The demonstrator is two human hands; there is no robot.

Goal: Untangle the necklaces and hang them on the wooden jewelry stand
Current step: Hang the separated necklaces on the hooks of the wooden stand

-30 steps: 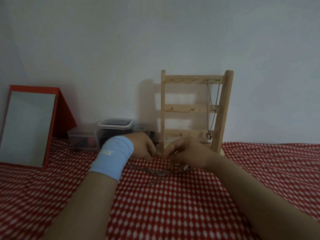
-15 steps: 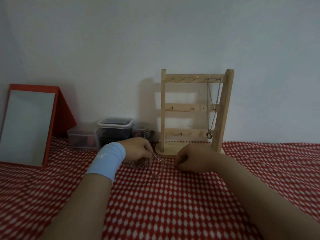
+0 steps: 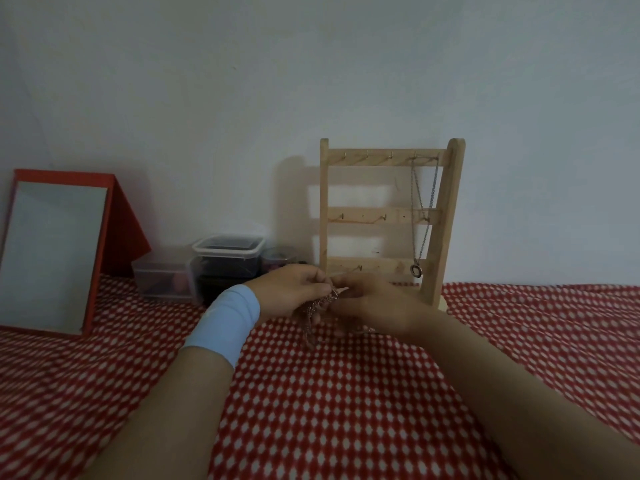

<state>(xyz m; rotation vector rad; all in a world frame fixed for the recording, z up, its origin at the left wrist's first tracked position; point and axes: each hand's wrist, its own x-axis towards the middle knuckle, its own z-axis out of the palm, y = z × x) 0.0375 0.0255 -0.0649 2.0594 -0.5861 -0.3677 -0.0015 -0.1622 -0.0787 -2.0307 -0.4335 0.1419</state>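
A wooden jewelry stand (image 3: 445, 216) with three hook rails stands upright against the wall. One silver necklace (image 3: 419, 216) with a ring pendant hangs from its top right hook. Just in front of the stand's base, my left hand (image 3: 292, 292), with a light blue wristband, and my right hand (image 3: 374, 303) meet fingertip to fingertip. Both pinch a bunch of thin chains (image 3: 317, 308), which dangles between them down to the cloth. How the chains are knotted is too blurred to tell.
A red-and-white patterned cloth (image 3: 346, 403) covers the surface. A red-framed mirror (image 3: 52, 254) leans at the far left. Clear plastic containers (image 3: 225, 263) sit by the wall, left of the stand.
My hands were apart with a chain stretched between them half a second ago; now they have come together and lifted the chains off the cloth.
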